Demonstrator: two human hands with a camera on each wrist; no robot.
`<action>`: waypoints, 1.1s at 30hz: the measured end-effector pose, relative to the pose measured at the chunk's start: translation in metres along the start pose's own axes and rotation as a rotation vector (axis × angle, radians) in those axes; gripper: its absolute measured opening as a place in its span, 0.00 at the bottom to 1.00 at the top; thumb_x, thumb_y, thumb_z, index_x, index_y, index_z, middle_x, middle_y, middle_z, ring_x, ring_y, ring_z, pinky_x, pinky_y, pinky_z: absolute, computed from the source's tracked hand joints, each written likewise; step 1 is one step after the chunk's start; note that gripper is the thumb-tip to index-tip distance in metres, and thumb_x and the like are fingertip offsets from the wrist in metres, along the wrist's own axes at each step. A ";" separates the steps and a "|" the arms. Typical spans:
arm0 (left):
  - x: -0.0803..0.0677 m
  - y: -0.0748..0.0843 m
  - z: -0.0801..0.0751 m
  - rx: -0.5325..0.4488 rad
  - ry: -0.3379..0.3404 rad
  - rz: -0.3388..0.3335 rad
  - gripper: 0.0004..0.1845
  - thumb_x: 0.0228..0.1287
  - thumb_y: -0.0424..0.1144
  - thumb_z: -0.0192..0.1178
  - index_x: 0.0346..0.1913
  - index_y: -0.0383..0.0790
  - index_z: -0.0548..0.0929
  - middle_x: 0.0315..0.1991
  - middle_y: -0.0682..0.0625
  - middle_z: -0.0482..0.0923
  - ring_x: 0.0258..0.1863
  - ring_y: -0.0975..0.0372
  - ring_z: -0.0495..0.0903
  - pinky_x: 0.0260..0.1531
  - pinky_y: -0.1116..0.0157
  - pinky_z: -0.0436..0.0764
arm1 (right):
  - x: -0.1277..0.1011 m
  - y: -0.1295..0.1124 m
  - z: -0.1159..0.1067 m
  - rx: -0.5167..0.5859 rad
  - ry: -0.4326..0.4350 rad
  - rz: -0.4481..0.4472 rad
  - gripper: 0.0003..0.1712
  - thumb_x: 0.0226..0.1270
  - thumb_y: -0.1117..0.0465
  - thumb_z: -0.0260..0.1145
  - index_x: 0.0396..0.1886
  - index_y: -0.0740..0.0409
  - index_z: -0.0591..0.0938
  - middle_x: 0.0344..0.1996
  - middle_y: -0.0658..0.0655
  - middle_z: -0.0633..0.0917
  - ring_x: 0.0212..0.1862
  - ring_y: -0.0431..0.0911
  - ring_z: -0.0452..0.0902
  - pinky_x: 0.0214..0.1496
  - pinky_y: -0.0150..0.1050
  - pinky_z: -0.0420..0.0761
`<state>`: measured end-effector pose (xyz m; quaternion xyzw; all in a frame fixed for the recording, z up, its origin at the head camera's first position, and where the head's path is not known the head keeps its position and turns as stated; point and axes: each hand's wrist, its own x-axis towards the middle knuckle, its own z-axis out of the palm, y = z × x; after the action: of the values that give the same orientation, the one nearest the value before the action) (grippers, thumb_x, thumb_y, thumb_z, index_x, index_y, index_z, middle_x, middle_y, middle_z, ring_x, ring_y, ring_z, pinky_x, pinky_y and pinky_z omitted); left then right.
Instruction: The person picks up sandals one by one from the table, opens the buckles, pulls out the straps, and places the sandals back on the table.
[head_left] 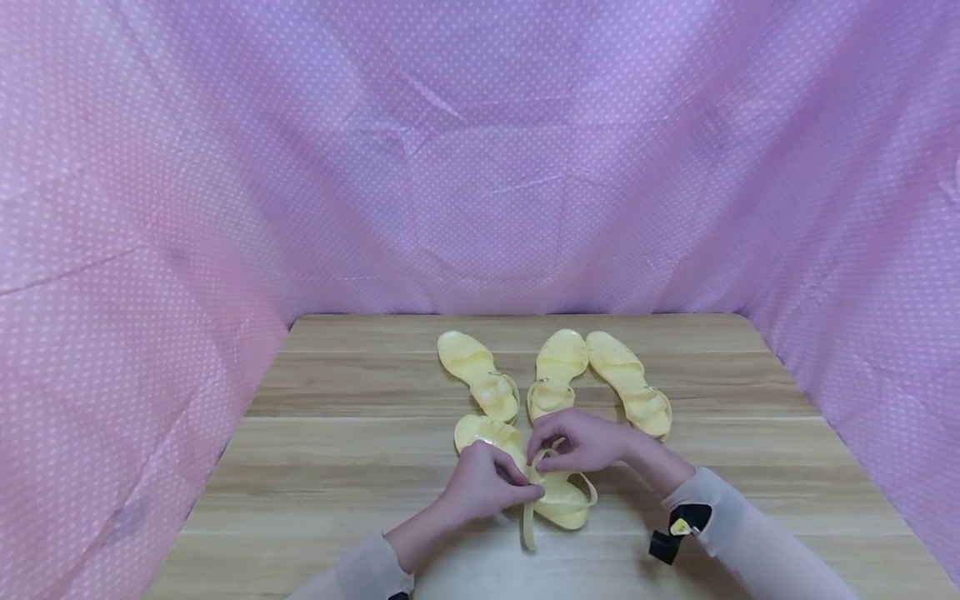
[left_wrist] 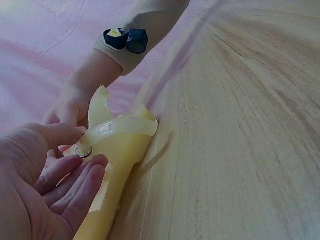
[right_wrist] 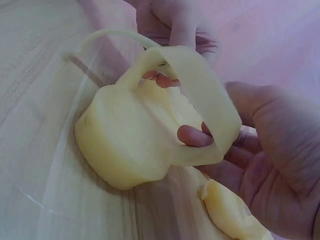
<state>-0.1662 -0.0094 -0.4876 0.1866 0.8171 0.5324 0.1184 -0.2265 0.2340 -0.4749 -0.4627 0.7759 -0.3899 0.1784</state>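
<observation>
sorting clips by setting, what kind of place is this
Probably a staged recording booth, not a home or shop: pink dotted cloth curtains three sides of a bare wooden table, where four yellow sandals lie and both hands work one's strap.

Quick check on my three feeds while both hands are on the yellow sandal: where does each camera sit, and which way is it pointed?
Head: above, looking forward and down at the wooden table; both hands and sleeves show, left hand, right hand.
Left wrist: low beside the left hand, looking along the tabletop at the sandal; the opposite wrist shows too.
Right wrist: close on the sandal's strap; right palm and left fingertips show.
All three share the held sandal.
</observation>
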 end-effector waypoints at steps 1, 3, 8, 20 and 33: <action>0.000 0.000 0.000 -0.001 -0.001 -0.003 0.10 0.48 0.40 0.85 0.23 0.43 0.92 0.19 0.52 0.89 0.18 0.71 0.83 0.21 0.72 0.83 | 0.000 0.001 0.000 -0.005 0.000 0.005 0.07 0.77 0.56 0.70 0.48 0.51 0.89 0.41 0.50 0.87 0.47 0.34 0.82 0.49 0.34 0.88; -0.001 0.000 0.000 -0.005 -0.002 -0.006 0.10 0.48 0.40 0.85 0.23 0.42 0.92 0.19 0.52 0.88 0.18 0.71 0.83 0.20 0.72 0.82 | -0.001 0.002 0.000 0.012 0.005 0.027 0.06 0.77 0.56 0.70 0.47 0.51 0.88 0.41 0.50 0.87 0.48 0.34 0.83 0.51 0.35 0.89; -0.002 -0.001 0.000 -0.005 -0.001 -0.004 0.10 0.48 0.40 0.85 0.23 0.42 0.93 0.19 0.51 0.88 0.17 0.71 0.83 0.19 0.72 0.81 | -0.003 0.005 0.000 0.066 0.022 0.066 0.05 0.77 0.58 0.70 0.47 0.51 0.88 0.42 0.52 0.87 0.48 0.37 0.86 0.52 0.37 0.90; -0.002 0.000 -0.001 -0.016 0.002 0.004 0.09 0.48 0.39 0.85 0.23 0.42 0.93 0.19 0.50 0.89 0.18 0.72 0.83 0.20 0.74 0.80 | 0.003 0.003 -0.002 0.037 0.008 0.048 0.06 0.79 0.59 0.67 0.47 0.52 0.88 0.42 0.50 0.88 0.45 0.33 0.84 0.49 0.36 0.90; 0.000 -0.001 -0.003 -0.003 -0.004 0.011 0.10 0.51 0.41 0.84 0.23 0.42 0.92 0.20 0.50 0.89 0.18 0.71 0.83 0.20 0.73 0.81 | 0.011 0.000 0.000 -0.010 -0.004 -0.001 0.04 0.79 0.56 0.68 0.45 0.46 0.88 0.42 0.48 0.88 0.45 0.33 0.81 0.44 0.33 0.88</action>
<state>-0.1671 -0.0123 -0.4875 0.1922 0.8149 0.5340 0.1174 -0.2324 0.2246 -0.4741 -0.4649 0.7772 -0.3853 0.1773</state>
